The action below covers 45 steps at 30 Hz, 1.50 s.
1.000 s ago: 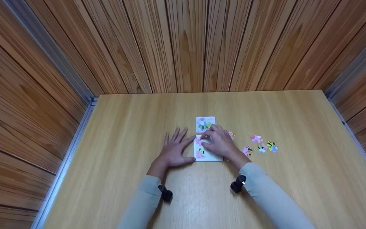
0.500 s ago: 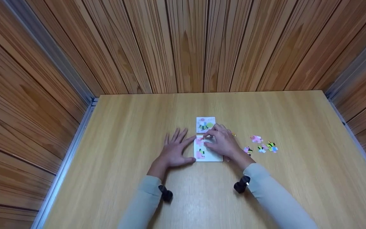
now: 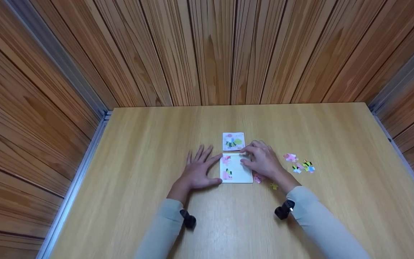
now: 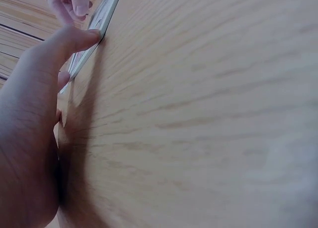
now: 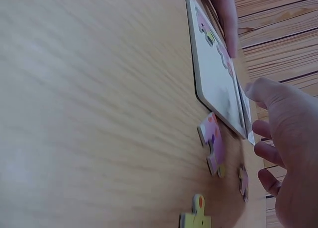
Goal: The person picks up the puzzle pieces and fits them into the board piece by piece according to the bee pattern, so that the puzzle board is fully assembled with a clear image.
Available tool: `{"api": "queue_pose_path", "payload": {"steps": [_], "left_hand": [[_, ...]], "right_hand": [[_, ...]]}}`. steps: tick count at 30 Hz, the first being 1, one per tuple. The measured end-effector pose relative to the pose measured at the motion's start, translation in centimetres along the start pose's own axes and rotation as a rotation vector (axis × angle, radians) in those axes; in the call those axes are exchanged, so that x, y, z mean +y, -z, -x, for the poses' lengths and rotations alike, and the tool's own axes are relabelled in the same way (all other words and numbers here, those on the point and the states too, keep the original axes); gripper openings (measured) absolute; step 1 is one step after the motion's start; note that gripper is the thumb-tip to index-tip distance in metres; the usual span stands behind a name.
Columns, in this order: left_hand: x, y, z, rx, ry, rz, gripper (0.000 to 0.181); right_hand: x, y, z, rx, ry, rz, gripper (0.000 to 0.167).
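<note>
White jigsaw tray [image 3: 241,175] on the table [image 3: 138,144], seemingly barely begun.
Fitted pieces [image 3: 227,175] line its left; loose pieces [image 3: 291,157] lie right. Left hand [image 3: 198,172], fingers spread, touches it; right hand [image 3: 263,160], fingers bent, grip unclear from here.

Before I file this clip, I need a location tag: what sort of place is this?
Probably a small enclosed work booth: a wood-grain table, plank-patterned walls on three sides, and metal-looking strips along the table's sides.

A light-brown wood-grain table [image 3: 156,133] carries a white square puzzle tray [image 3: 242,173], a square bee-picture card [image 3: 233,141] and loose multicoloured jigsaw pieces [image 3: 290,157].
</note>
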State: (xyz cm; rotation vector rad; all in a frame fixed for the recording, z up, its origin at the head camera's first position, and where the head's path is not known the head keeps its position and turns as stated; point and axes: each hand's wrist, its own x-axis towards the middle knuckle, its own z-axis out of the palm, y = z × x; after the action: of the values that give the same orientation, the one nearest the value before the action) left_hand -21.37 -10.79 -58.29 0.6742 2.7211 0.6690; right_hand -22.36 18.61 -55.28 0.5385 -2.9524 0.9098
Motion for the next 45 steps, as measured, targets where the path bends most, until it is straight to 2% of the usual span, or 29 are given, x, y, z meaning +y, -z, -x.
{"api": "queue_pose_path", "payload": {"steps": [12,26,38,45], "left_hand": [[0.2,-0.3,0.0,-0.001,-0.007,0.018,0.096],[-0.1,-0.3,-0.4,0.012,-0.016,0.021,0.096],[0.0,-0.1,-0.1,0.005,-0.010,0.008,0.096],[-0.2,-0.3,-0.1,0.017,-0.016,0.029,0.096]], "right_hand": [[2.6,1.5,1.9,0.048,-0.009,-0.053,0.032],[4.9,3.3,3.2,0.111,-0.021,0.023,0.036],[7.1,5.1,4.6,0.156,-0.022,-0.021,0.040],[8.2,6.3,5.4,0.170,-0.056,-0.025,0.041]]}}
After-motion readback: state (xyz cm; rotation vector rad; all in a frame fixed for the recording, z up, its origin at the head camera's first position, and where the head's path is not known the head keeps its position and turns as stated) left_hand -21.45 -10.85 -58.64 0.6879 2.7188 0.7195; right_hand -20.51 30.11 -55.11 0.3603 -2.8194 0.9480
